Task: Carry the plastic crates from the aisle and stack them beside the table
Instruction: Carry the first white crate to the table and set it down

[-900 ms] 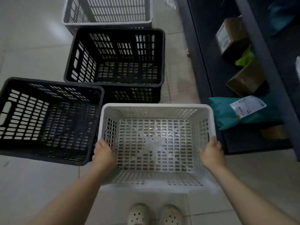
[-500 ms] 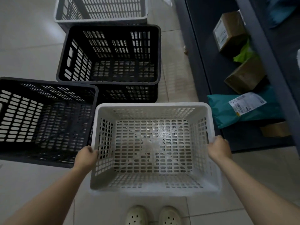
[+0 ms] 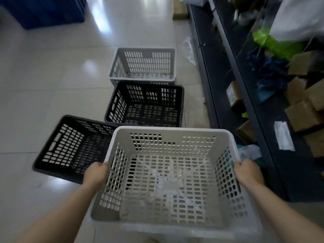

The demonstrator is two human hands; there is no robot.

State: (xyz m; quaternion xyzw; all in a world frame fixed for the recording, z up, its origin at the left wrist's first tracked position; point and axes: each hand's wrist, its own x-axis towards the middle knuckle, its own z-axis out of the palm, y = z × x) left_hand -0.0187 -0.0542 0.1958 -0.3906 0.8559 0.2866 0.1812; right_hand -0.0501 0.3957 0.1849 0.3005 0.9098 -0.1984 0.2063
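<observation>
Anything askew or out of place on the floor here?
The nearer black crate sits skewed, angled off the straight row formed by the other black crate and the grey crate. A crumpled clear plastic bag lies loose on the floor beside the shelving.

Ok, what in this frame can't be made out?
Head view only:
- Fingertips of left hand and right hand: curled over the white crate rim.
- The table: out of frame.
- Near black crate: right part hidden by the white crate.
- Shelf parcels' labels: blurred, too small.
</observation>
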